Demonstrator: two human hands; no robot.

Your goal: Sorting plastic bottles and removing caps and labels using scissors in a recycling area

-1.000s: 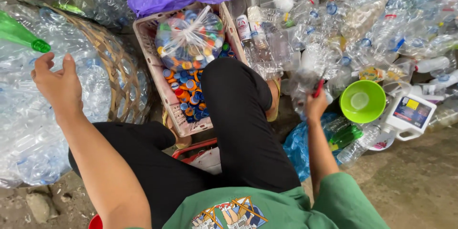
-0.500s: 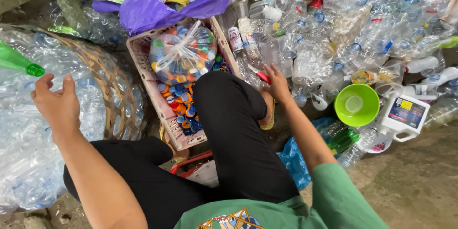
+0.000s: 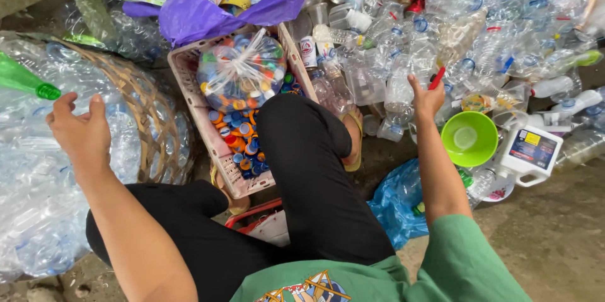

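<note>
My right hand (image 3: 426,97) sits right of the frame's centre, raised over the heap of clear plastic bottles (image 3: 441,37), with a small red tool (image 3: 437,78) pinched between thumb and fingers; I cannot tell what kind of tool it is, only that its red end sticks up past my knuckles. The hand is closed around it and touches no bottle that I can make out. Just below and to the right of that hand lies a lime-green bowl (image 3: 469,139), and beside it a white jug (image 3: 529,154) with a dark label. A crumpled blue bag (image 3: 397,204) lies under my forearm, lower in the frame.

My left hand (image 3: 80,131) is at the left of the frame, fingers spread apart and holding nothing, hovering over the crushed clear bottles in a woven basket (image 3: 148,107). A green bottle (image 3: 25,79) points in from the left edge, its neck just above my fingertips, apart from them.

Between the two hands, at the centre top, stands a pale pink crate (image 3: 200,127) with coloured bottle caps (image 3: 242,144) in it and a knotted clear bag of caps (image 3: 241,74) lying on top. My knee in black trousers covers the crate's lower right part. Above the crate, at the upper edge, a purple bag (image 3: 195,15) holds printed wrappers and packets.
</note>
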